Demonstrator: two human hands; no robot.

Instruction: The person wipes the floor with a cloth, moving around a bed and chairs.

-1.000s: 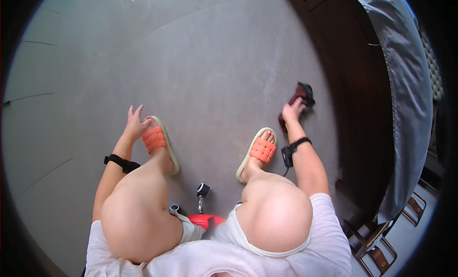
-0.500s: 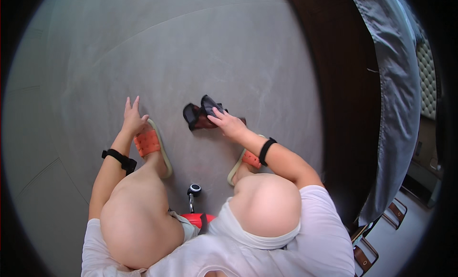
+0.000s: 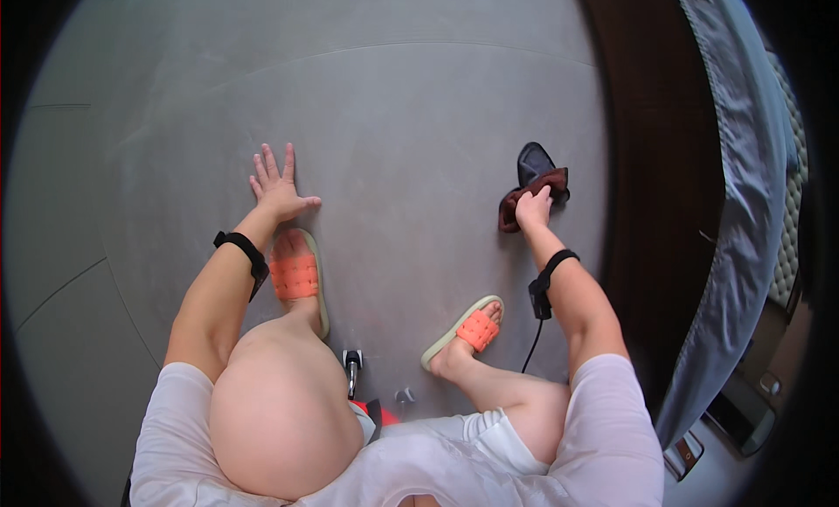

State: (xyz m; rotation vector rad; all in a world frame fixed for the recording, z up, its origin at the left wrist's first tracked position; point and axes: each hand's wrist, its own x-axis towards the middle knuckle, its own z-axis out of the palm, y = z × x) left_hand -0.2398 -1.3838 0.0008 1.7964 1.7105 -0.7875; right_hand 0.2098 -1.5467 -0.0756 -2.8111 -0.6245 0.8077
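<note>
On the right of the head view, my right hand [image 3: 534,210] is closed on the brown upper part of a pair of black shoes [image 3: 535,163]. Their black toe points away from me, and the brown, soft-looking part folds about my fingers. How the two shoes lie against each other is partly hidden. Over on the left, my left hand [image 3: 280,195] has its fingers spread and holds nothing, just beyond the toes of my left foot in an orange slide sandal [image 3: 294,278]. Whether its palm touches the floor I cannot tell.
Grey floor [image 3: 393,157] stretches ahead. A dark brown bed base [image 3: 660,201] with grey-blue bedding [image 3: 759,192] borders the right side. My right foot wears the other orange sandal [image 3: 477,329]. A red seat [image 3: 387,415] with a metal caster leg [image 3: 351,371] is beneath me.
My right hand has carried the black shoes from the middle to the right, near the bed base. My left hand's fingers have spread wider. My right leg has swung outward.
</note>
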